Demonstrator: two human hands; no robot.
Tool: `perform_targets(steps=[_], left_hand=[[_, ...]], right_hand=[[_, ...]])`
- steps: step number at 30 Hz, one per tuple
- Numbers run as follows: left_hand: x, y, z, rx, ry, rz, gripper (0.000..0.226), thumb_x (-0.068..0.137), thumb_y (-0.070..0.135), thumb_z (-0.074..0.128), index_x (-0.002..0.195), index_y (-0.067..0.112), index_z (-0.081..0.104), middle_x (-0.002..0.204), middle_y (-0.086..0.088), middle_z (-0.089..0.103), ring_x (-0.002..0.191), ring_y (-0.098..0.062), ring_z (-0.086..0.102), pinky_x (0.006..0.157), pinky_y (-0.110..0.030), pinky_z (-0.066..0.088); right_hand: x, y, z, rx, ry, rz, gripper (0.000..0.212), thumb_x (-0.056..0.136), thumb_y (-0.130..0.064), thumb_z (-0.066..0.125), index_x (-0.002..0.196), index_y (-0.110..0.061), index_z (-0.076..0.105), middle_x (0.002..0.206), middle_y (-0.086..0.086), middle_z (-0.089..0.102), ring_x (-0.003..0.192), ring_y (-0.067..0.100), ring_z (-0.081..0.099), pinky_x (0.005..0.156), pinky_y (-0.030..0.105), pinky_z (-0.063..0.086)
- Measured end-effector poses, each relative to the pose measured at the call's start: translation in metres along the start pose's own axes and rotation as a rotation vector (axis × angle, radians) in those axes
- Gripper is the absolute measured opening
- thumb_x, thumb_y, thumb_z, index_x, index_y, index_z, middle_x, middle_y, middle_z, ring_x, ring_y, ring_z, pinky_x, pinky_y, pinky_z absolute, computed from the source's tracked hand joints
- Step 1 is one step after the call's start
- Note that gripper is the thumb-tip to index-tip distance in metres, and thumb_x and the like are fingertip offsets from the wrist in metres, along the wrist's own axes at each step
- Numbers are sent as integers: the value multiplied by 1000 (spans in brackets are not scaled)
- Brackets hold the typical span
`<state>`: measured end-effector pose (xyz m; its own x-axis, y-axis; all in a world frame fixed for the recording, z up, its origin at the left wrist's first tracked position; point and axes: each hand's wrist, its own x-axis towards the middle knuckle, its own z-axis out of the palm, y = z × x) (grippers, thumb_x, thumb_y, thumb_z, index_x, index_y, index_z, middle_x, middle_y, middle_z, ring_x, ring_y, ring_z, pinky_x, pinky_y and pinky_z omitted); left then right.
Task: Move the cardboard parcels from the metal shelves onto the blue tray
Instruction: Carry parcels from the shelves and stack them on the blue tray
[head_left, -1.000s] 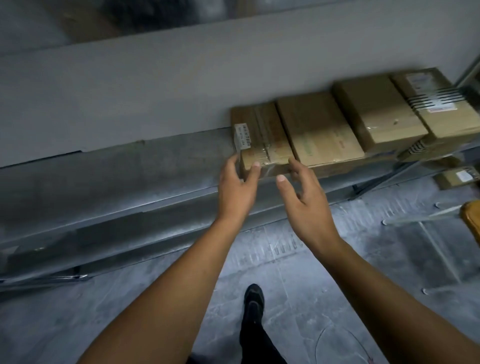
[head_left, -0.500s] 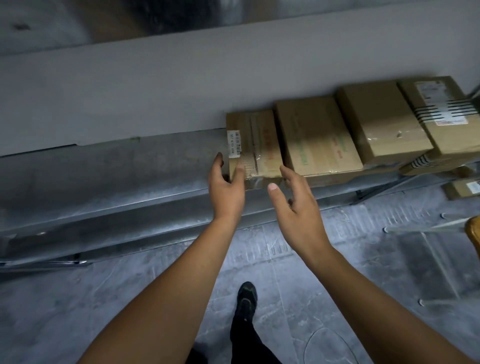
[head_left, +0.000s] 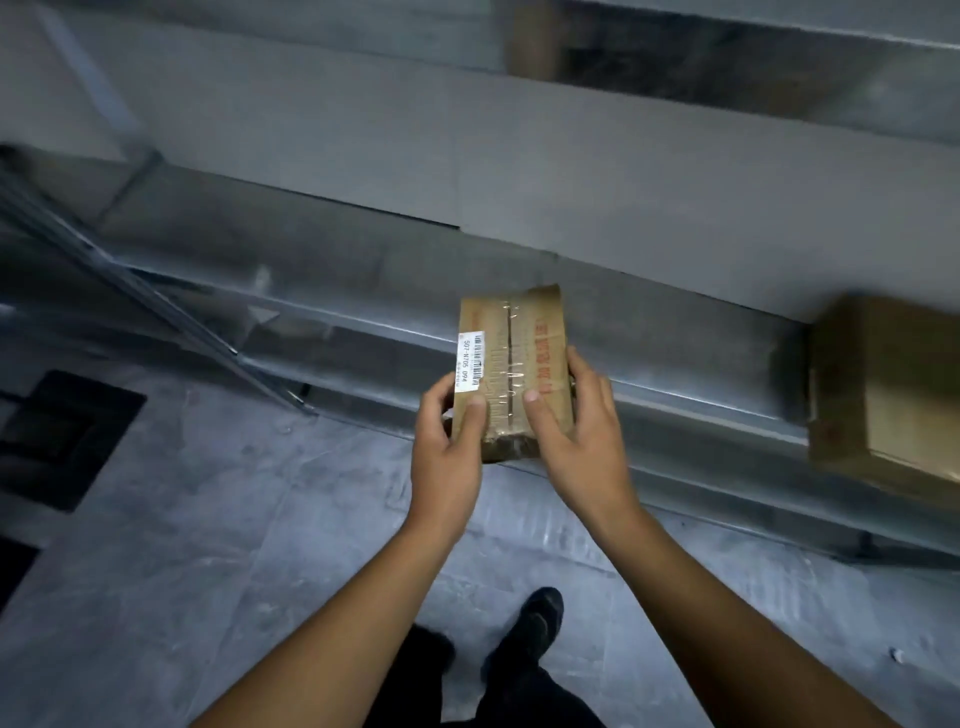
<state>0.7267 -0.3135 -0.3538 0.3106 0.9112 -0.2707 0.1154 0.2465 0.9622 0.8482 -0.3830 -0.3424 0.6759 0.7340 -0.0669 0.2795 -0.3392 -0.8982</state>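
Note:
A small cardboard parcel (head_left: 511, 358) with clear tape, red print and a white barcode label is held in front of the metal shelf (head_left: 363, 291), lifted off it. My left hand (head_left: 449, 457) grips its left side with the thumb on top. My right hand (head_left: 576, 441) grips its right side, thumb on the taped top. Another cardboard parcel (head_left: 893, 389) rests on the shelf at the far right, blurred. No blue tray is in view.
The shelf's front rail (head_left: 675, 415) runs across under the parcel. Slanted metal braces (head_left: 156, 301) stand at the left. A dark square opening (head_left: 57, 441) lies on the grey floor at the left. My black shoe (head_left: 537, 618) is on the floor below.
Both hands closed on the leftmost parcel and pulled it off the shelf. The view swung left, so the row of other parcels slid to the right edge.

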Motion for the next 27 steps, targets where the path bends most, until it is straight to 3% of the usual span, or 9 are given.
perform_targets(steps=[2, 5, 10, 13, 17, 20, 23, 27], left_hand=[[9, 8, -49, -28, 102, 23, 23, 103, 39, 62, 126, 39, 59, 120, 14, 69, 112, -5, 66, 96, -41, 58], [22, 21, -128, -71, 233, 63, 22, 102, 33, 64, 122, 37, 60, 118, 12, 69, 107, -3, 67, 93, -39, 59], [32, 37, -269, -106, 444, 152, 25, 99, 35, 67, 122, 36, 58, 121, 11, 67, 108, -2, 66, 92, -37, 59], [27, 43, -351, -138, 596, 183, 27, 97, 37, 68, 121, 36, 55, 117, 18, 68, 106, 2, 67, 84, -24, 57], [11, 45, -445, -156, 780, 209, 31, 98, 35, 68, 125, 33, 53, 116, 31, 65, 105, 5, 67, 78, -13, 54], [4, 44, -508, -187, 921, 228, 33, 98, 33, 69, 127, 32, 53, 116, 31, 66, 105, 6, 67, 77, -11, 54], [-2, 42, -571, -209, 1061, 237, 33, 97, 33, 68, 127, 34, 53, 116, 29, 66, 105, 5, 68, 75, -11, 54], [3, 39, -660, -213, 1212, 232, 31, 97, 32, 68, 125, 35, 53, 114, 28, 67, 102, 3, 69, 74, -16, 57]], right_hand=[[-4, -27, 45, -21, -59, -40, 69, 93, -59, 53, 155, -33, 36, 145, -11, 44, 136, 9, 45, 111, 41, 45], [-13, -73, 115, 1, -116, -122, 64, 93, -54, 57, 151, -33, 39, 141, -14, 45, 131, 3, 48, 108, 38, 48], [-31, -152, 241, 44, -269, -276, 55, 92, -46, 62, 143, -39, 43, 136, -17, 49, 123, -5, 51, 97, 17, 46], [-53, -196, 321, 58, -396, -352, 55, 93, -40, 64, 144, -37, 44, 134, -16, 49, 119, -15, 49, 87, 0, 39], [-88, -241, 410, 38, -552, -442, 64, 97, -41, 61, 154, -31, 37, 139, -15, 44, 123, -12, 47, 96, 5, 39], [-109, -270, 472, 33, -666, -512, 67, 96, -47, 59, 156, -33, 32, 140, -21, 40, 124, -20, 42, 95, 0, 36], [-131, -301, 538, 44, -790, -564, 66, 96, -47, 59, 155, -34, 33, 139, -20, 41, 122, -18, 45, 94, 4, 41], [-154, -339, 632, 69, -924, -628, 66, 97, -44, 60, 156, -25, 36, 140, -16, 42, 120, -25, 40, 92, -4, 34]])
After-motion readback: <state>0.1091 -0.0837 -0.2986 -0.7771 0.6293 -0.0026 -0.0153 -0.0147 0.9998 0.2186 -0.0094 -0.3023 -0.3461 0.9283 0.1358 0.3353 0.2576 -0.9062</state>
